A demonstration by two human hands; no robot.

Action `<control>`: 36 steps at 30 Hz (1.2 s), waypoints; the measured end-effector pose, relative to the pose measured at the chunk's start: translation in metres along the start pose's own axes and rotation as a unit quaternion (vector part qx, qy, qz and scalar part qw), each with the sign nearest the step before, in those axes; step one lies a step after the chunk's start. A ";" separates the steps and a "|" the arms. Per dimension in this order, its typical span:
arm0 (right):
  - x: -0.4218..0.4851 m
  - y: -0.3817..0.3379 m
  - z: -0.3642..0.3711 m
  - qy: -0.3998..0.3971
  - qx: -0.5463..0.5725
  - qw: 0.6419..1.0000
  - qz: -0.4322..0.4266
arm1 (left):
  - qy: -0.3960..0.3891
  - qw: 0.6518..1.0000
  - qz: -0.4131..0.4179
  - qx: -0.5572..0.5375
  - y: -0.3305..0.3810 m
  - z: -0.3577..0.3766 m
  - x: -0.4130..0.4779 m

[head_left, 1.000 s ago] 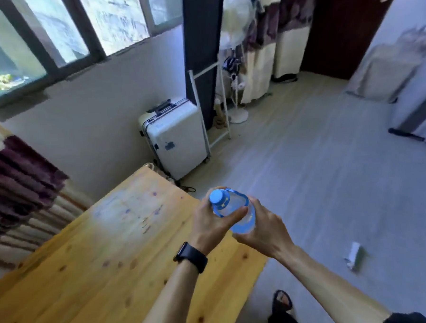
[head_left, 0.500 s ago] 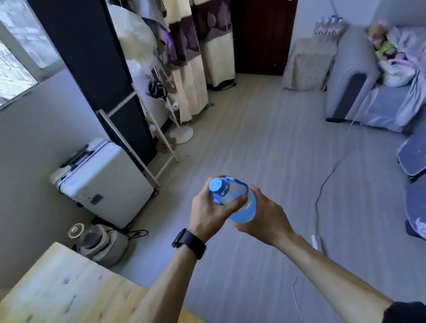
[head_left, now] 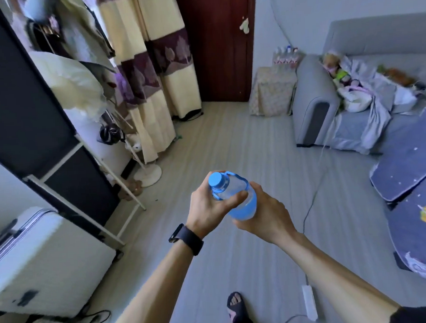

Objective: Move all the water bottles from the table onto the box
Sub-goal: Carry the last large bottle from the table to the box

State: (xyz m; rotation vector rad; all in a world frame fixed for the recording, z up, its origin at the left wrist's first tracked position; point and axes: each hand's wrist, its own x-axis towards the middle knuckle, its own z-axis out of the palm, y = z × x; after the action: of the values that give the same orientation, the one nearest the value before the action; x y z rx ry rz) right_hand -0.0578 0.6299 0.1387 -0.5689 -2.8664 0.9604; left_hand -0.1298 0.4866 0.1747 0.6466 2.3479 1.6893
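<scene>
A clear water bottle [head_left: 236, 197] with a blue cap and blue label sits between both my hands, held out in front of me above the floor. My left hand [head_left: 207, 206], with a black watch on the wrist, wraps the bottle's neck and shoulder. My right hand [head_left: 264, 213] cups its lower body from the right. Far across the room, a cloth-covered box [head_left: 271, 94] stands beside the sofa, with several bottles [head_left: 286, 55] on top of it. The table is out of view.
A white suitcase [head_left: 39, 264] stands at lower left, next to a white rack [head_left: 90, 192] and a floor fan [head_left: 147, 174]. A grey sofa [head_left: 315, 101] and blue mattresses [head_left: 411, 200] fill the right side. A power strip [head_left: 309, 302] and cable lie on the floor by my foot [head_left: 235, 306].
The view has swung right, away from the wooden table, which has left the frame. The sofa and covered box have come closer. Both hands keep the same hold on the bottle.
</scene>
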 end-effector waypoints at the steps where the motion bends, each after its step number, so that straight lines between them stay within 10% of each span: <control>1: 0.024 0.001 -0.005 0.003 0.005 1.000 0.010 | -0.008 1.000 0.002 0.006 -0.001 0.002 0.028; 36: 0.789 0.203 -0.173 0.058 0.059 0.987 0.138 | -0.153 0.988 -0.016 0.030 -0.025 0.228 0.851</control>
State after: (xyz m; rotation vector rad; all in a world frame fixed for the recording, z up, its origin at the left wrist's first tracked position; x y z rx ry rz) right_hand -0.6952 1.1653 0.1144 -0.9929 -2.6532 1.0826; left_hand -0.8049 1.0530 0.1644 0.8085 2.1855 1.3967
